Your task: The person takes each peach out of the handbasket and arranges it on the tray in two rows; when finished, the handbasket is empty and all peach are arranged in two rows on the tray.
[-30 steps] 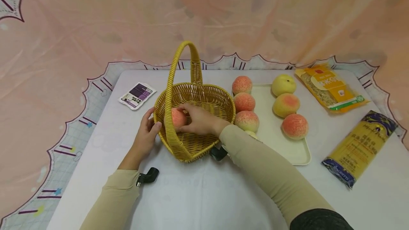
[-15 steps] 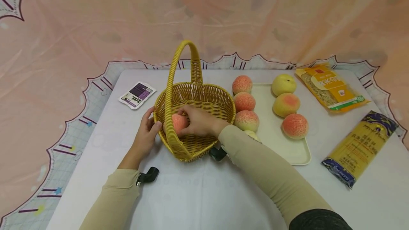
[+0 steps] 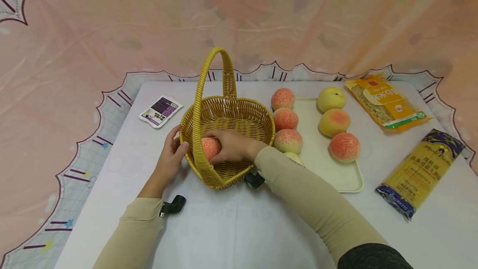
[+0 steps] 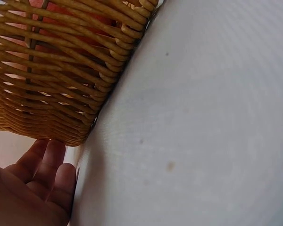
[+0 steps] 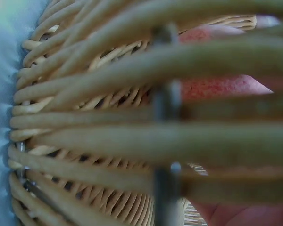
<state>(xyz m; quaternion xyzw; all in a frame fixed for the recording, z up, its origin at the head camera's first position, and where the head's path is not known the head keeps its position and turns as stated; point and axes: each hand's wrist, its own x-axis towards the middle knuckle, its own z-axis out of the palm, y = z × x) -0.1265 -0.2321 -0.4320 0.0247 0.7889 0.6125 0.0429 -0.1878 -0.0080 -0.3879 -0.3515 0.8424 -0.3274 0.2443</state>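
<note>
A woven yellow basket [image 3: 239, 102] with a tall arched handle stands left of the table's middle. Inside it my right hand [image 3: 235, 146] reaches down and grips a speckled red peach [image 3: 210, 147], thumb on the near side. Part of that peach is hidden behind the handle's base; in the right wrist view its red skin [image 5: 217, 87] shows through the wicker. My left hand [image 3: 172, 157] steadies the basket from the outer left, fingertips and thumb at the rim and wall. The left wrist view shows its fingers [image 4: 49, 165] fairly straight against the lower wicker.
Right of the basket lies a cream tray [image 3: 311, 173] bearing several peaches [image 3: 345, 147] in two rows. Beyond it are an orange bag of grain [image 3: 388, 103] and a yellow-blue pasta pack [image 3: 420, 173]. A small white-purple sachet [image 3: 160, 112] lies back left.
My right hand and the peach have shifted slightly toward the near side and to the right inside the basket. The left hand stays at the basket's side.
</note>
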